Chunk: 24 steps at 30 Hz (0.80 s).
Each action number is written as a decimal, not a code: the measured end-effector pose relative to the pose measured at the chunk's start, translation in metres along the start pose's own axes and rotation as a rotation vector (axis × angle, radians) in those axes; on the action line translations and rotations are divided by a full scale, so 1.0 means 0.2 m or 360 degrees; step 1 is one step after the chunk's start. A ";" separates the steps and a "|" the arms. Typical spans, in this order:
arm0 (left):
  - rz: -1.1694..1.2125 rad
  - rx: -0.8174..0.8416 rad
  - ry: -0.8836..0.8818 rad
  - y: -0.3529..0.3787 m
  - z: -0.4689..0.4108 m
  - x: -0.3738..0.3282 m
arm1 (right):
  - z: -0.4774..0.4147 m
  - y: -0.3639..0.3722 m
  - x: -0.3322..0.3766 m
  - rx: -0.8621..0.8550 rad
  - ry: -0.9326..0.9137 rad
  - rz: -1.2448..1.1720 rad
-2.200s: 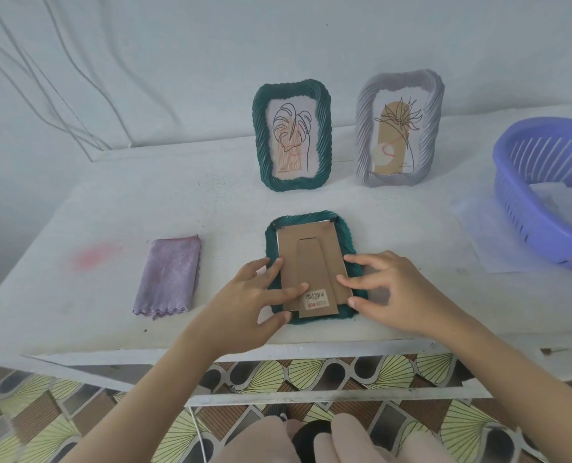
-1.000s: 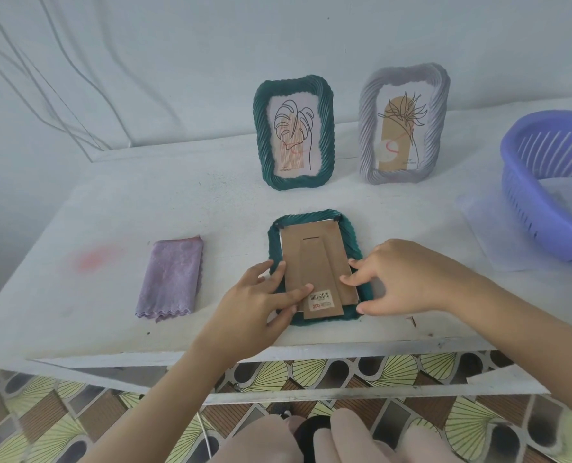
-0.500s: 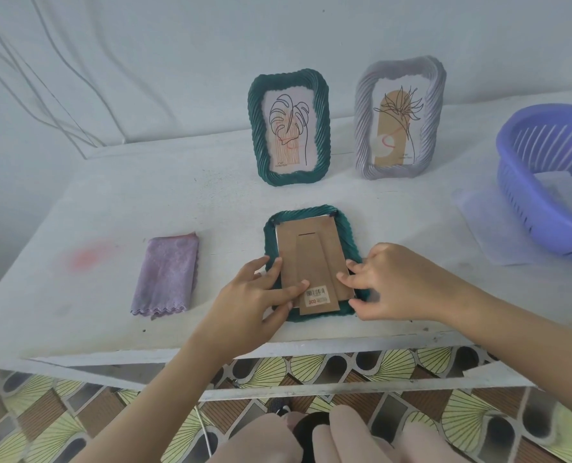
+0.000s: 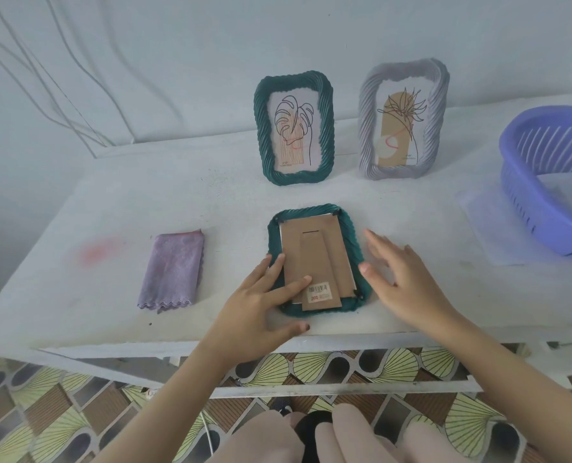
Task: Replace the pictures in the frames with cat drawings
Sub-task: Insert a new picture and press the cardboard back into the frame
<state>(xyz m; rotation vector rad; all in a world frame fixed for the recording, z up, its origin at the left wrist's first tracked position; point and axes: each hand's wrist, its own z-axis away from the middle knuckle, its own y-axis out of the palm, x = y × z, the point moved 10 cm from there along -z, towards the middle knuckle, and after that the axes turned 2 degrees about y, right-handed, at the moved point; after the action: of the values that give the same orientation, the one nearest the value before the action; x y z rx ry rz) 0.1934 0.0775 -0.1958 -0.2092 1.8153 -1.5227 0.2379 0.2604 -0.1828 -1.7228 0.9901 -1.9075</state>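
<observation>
1. Face-down green frame (image 4: 352, 235) lies at the near edge of the tabletop (image 4: 111, 212), cardboard backing (image 4: 291, 242) up. Left hand (image 4: 258, 305): grip apart, straight fingers resting flat on the backing.
2. Right hand (image 4: 401, 279): grip apart, fingers spread, just beside the frame's right rim; contact unclear.
3. Barcode sticker (image 4: 318, 289) on the fold-out stand (image 4: 314, 259), orange label (image 4: 318, 297) under it; print too small to read.
4. Behind, upright: standing green frame (image 4: 293, 78) with a leaf drawing, grey frame (image 4: 403, 66) with a plant drawing; tiny captions illegible.
5. Purple cloth (image 4: 172, 269) to the left; violet basket (image 4: 551, 182) far right.
</observation>
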 end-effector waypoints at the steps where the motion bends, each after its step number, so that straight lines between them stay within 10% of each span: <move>1: 0.0013 -0.0004 0.0009 0.01 0.00 -0.01 | 0.00 0.02 0.00 0.0050 0.0047 -0.0155; 12: 0.0205 -0.0464 -0.0318 -0.29 -0.11 -0.14 | -0.01 -0.01 -0.01 -0.0039 0.0460 -0.2100; 24: 0.0122 -0.0447 -0.0541 -0.50 -0.20 -0.29 | -0.06 0.08 0.08 0.0178 0.0362 -0.1842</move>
<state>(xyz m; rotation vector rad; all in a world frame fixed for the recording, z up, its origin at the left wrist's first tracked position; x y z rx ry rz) 0.1767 0.1138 -0.0797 -0.4961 1.7311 -1.0980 0.2213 0.2425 -0.1830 -2.2672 -0.2095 -2.7601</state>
